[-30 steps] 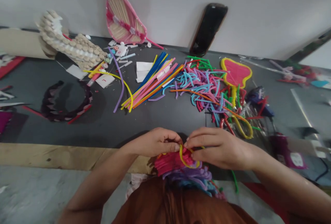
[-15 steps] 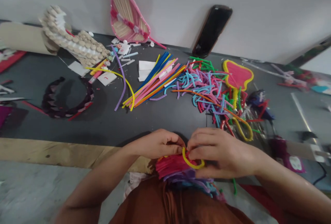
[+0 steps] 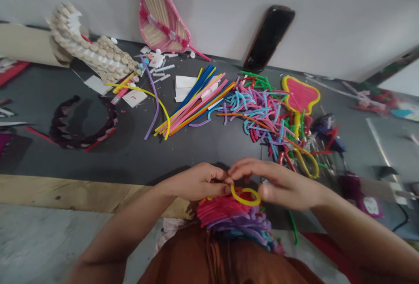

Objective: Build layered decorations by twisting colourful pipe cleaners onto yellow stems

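A curled yellow pipe cleaner (image 3: 247,202) rises at the edge of a layered bundle of pink, purple and blue pipe cleaners (image 3: 225,214) close to my body. My left hand (image 3: 201,182) pinches the yellow pipe cleaner's end against the bundle's upper edge. Over to the right, my right hand (image 3: 284,184) has its fingers stretched out and its thumb apart, with the yellow loop between thumb and fingers. Its forefinger reaches the tips of my left fingers. The bundle's underside is hidden.
Long pipe cleaners (image 3: 196,107) and a heap of short cut pieces (image 3: 258,109) lie ahead. A phone (image 3: 270,37) leans on the wall near a pink-and-yellow pipe-cleaner shape (image 3: 301,95). A pink fan (image 3: 163,22) and a dark braided headband (image 3: 81,137) are further left.
My right hand has loosened from the yellow pipe cleaner, its fingers straightening and its thumb moving away. The yellow curl shows more as a rounded loop. My left hand has stayed in place.
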{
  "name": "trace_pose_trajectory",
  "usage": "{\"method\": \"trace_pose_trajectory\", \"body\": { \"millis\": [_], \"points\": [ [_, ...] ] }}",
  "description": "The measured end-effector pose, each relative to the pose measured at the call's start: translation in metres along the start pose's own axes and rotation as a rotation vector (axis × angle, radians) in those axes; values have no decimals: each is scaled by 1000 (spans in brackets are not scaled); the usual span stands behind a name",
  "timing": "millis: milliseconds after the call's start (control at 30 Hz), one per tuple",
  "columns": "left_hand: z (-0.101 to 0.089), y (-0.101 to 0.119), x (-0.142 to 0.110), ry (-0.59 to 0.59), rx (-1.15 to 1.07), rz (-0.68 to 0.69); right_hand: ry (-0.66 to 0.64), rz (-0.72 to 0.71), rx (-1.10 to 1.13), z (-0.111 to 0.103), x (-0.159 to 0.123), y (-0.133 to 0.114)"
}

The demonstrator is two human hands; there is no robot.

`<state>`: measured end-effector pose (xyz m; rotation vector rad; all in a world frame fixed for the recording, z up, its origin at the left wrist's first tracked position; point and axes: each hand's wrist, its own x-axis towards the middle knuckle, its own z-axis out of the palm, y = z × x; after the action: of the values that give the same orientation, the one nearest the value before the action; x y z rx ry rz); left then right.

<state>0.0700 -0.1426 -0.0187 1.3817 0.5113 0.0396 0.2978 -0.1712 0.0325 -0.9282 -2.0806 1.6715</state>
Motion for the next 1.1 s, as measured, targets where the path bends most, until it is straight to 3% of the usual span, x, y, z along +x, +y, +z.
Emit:
{"method": "trace_pose_trajectory", "body": {
  "millis": [100,200,400,567,667,833,1000,1100],
  "points": [
    [-1,1,-1,9,42,2,-116,187,126,-2,-2,19],
    [-1,0,-1,4,83,0,-236,201,104,2,-3,34],
    [1,0,-1,9,107,-8,-211,180,298,6,-2,47],
    [0,-1,-2,7,136,24,-348,329,548,16,-8,52],
    [0,-1,-2,8,147,41,-338,347,596,20,-7,55],
    [1,-1,0,2,169,93,-189,341,429,12,3,54],
    [1,0,0,3,146,59,-59,373,34,-1,7,48],
    [1,1,0,14,116,24,-84,448,-203,-8,4,46]
  ]
}}
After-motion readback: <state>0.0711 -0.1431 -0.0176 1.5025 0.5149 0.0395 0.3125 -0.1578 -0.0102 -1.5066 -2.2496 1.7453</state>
